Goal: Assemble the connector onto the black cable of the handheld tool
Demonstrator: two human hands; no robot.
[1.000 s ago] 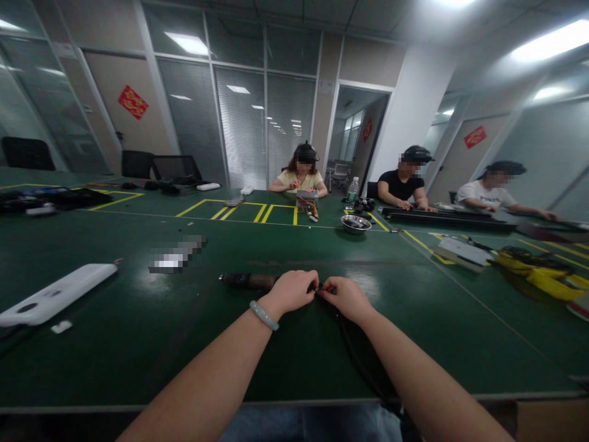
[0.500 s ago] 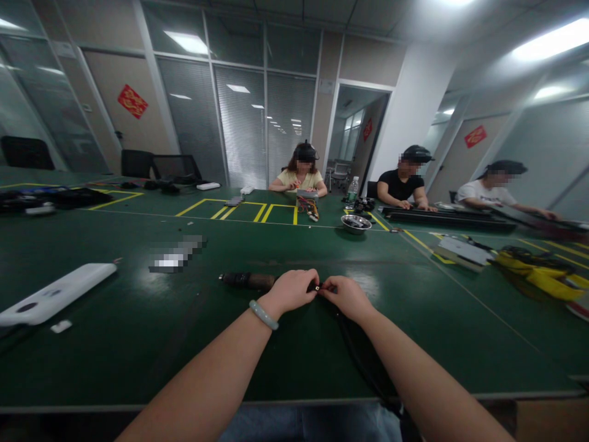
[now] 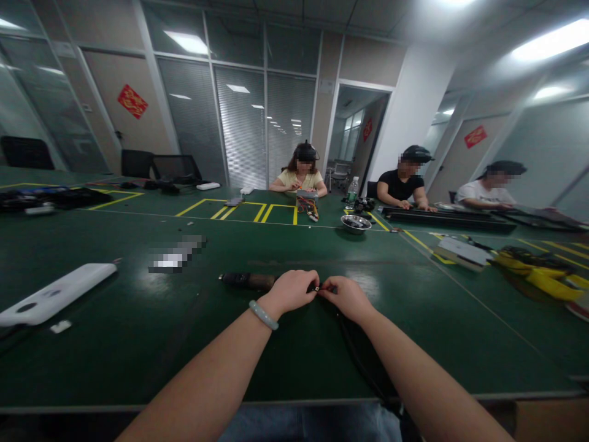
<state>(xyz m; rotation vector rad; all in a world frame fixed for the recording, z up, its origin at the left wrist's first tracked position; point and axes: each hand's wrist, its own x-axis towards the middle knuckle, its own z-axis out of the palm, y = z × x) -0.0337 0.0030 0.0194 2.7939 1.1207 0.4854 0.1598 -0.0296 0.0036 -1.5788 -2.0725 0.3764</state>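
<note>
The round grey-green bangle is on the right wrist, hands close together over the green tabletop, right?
Wrong wrist: the head view shows the bangle on the left one. Left hand and right hand are close together over the tabletop.

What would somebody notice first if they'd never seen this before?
Probably the left hand and right hand, meeting fingertip to fingertip around a tiny part over the green table. Then maybe the long white casing at the left, and the shiny metal bowl beyond the right hand.
</note>
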